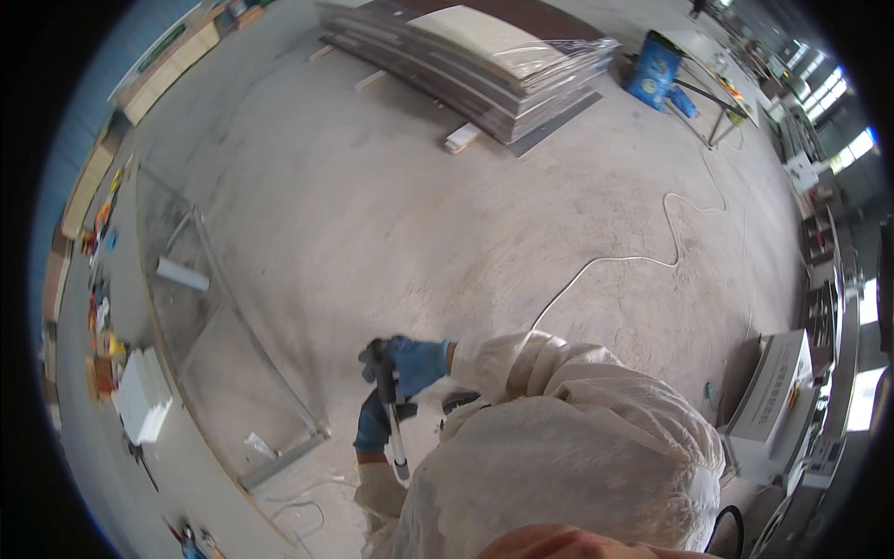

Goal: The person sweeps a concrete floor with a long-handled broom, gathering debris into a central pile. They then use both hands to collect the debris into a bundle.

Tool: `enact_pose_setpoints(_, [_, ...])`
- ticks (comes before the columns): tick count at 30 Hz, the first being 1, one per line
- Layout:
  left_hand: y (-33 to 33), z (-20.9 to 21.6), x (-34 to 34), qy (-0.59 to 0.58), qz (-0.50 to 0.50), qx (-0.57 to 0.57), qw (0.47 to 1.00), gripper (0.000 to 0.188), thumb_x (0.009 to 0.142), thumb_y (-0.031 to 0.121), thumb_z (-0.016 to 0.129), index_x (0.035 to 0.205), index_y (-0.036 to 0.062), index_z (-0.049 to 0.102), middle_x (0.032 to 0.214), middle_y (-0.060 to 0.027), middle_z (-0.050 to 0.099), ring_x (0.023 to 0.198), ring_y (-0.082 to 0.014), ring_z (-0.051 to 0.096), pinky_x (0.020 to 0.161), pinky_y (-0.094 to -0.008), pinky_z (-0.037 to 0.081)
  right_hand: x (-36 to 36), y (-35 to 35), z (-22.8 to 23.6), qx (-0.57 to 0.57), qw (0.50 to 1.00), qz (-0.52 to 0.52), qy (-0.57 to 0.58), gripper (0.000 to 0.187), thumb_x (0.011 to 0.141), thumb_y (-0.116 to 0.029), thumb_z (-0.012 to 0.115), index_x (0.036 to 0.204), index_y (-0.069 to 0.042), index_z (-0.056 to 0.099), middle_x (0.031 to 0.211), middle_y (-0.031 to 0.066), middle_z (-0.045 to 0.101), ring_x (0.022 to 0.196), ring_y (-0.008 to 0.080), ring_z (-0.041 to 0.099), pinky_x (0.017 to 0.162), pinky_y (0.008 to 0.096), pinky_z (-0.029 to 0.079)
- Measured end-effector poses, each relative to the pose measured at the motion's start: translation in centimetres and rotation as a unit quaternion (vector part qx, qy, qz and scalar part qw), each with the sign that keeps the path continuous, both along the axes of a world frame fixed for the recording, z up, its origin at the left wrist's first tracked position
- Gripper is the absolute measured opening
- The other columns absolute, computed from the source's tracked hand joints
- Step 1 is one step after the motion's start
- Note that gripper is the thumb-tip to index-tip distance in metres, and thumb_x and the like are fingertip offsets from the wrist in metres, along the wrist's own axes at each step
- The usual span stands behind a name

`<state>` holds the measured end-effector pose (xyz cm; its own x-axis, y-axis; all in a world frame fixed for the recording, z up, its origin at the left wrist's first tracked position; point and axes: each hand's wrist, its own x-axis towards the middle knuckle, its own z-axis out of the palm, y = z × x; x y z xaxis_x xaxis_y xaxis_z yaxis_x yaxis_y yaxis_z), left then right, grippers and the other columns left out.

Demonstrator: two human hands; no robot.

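Observation:
I hold a tool with a black handle and a slim silver tube in front of my body. My right hand, in a blue glove, is closed around the black upper part. Lower down, my left hand, also gloved in blue, is closed on the tool beside the tube. The tube's light lower end points toward my white clothing. Gloves hide part of the handle, and the exact kind of tool does not show. Part of a dark shoe appears under my right forearm.
To the left stands a long table with a metal frame under it, bearing white panels and tools. A stack of boards lies ahead, near a blue drum. A white cable crosses the floor. A white box stands right.

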<state>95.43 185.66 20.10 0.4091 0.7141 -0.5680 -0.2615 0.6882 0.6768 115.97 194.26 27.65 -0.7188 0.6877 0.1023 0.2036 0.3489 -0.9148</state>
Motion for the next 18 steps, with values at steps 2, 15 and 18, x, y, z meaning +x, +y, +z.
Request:
enact_pose_setpoints(2, [-0.4,-0.2,0.6,0.048,-0.052,0.014,0.997,0.038,0.091,0.026,0.046,0.114,-0.0024,0.054,0.094,-0.0146,0.064,0.070,-0.0255,0.066,0.063,-0.0371,0.058,0.8,-1.2,-1.2,-0.071,0.992,0.012,-0.103,0.052,0.055,-0.024,0.073,0.105,-0.011,0.064,0.094,0.0129,0.066,0.090,0.0295,0.062,0.078,0.0365,0.048])
enact_pose_setpoints(15, [0.4,-1.0,8.2,0.021,-0.073,-0.103,0.992,0.052,0.096,0.042,0.039,0.120,-0.0021,0.052,0.088,-0.0197,0.067,0.044,-0.0214,0.059,0.038,-0.0276,0.048,21.6,-2.8,-18.8,-0.419,0.837,-0.175,-0.307,0.043,0.075,-0.049,0.064,0.090,-0.009,0.070,0.098,0.0132,0.067,0.089,0.0229,0.065,0.078,0.0344,0.049])
enact_pose_setpoints(18, [1.4,-2.1,8.1,0.056,-0.057,-0.129,0.988,0.051,0.094,0.043,0.045,0.117,-0.0014,0.055,0.079,-0.0172,0.068,0.040,-0.0208,0.057,0.037,-0.0295,0.047,31.9,-7.8,-25.6,-0.184,0.873,-0.054,-0.449,0.040,0.083,-0.043,0.058,0.114,-0.020,0.064,0.111,0.0093,0.065,0.101,0.0242,0.062,0.084,0.0347,0.048])
